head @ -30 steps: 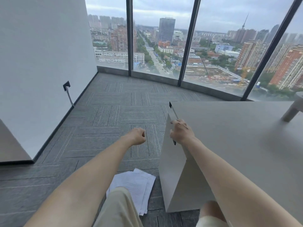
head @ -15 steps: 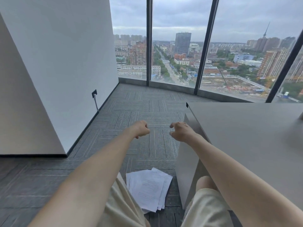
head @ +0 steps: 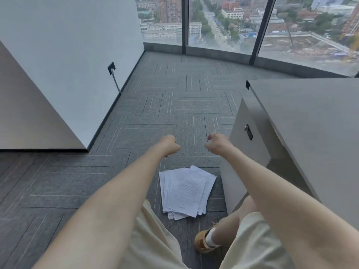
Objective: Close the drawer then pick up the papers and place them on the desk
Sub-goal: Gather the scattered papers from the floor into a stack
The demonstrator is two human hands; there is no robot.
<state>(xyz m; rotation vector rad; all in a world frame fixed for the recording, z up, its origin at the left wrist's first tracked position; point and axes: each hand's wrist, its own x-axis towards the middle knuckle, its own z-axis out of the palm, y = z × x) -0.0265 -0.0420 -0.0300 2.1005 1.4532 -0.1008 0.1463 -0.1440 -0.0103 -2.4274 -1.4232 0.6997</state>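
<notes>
Grey carpet tiles (head: pixel 136 133) filled the view, with the table (head: pixel 310 133) at three o'clock and its drawer (head: pixel 250 144) seemingly shut. Loose papers (head: pixel 186 191) lay at six o'clock; hasty gathering might scatter sheets. The left hand (head: pixel 171 145) was fisted, empty; the right hand (head: pixel 217 142) hung half-curled, empty, fingertips hidden.

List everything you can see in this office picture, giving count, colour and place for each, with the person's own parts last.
papers: one loose stack, white, on the floor beside the desk
desk: one, grey, right
drawer: one, grey, desk's side, looks closed
floor: grey carpet tiles
wall: white, left
socket: one, black, on the wall
windows: far end, dark frames
shoe: one, tan, bottom
left hand: fisted, holding nothing
right hand: loosely curled, holding nothing
</notes>
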